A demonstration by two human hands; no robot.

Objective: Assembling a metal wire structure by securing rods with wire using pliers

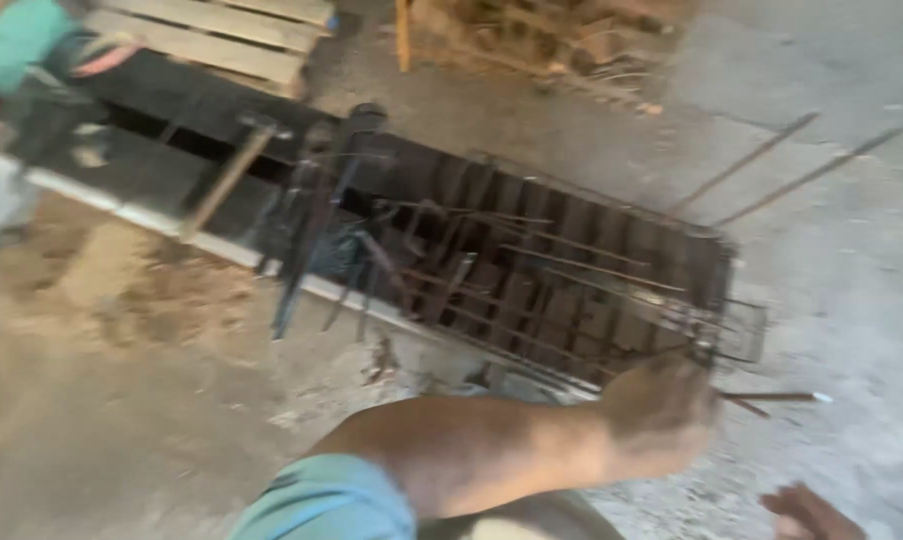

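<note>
A long cage of rusty steel bars point(531, 270) lies on the concrete floor and runs from the upper left to the right. My left hand point(661, 410) reaches across from a teal sleeve. It is closed in a fist at the cage's near right corner, around a thin rod point(781, 397) with a pale tip that sticks out to the right. Only part of my right hand point(806, 515) shows at the bottom edge, below the rod and apart from it. Its fingers are blurred, and I see nothing in it.
A wooden-handled hammer point(226, 180) leans near the cage's far end. Behind it lie a wooden pallet point(221, 40) and a heap of scrap point(551, 40). Two loose rods point(771, 160) rest on the floor at the right. A person in teal point(11, 40) is at the top left.
</note>
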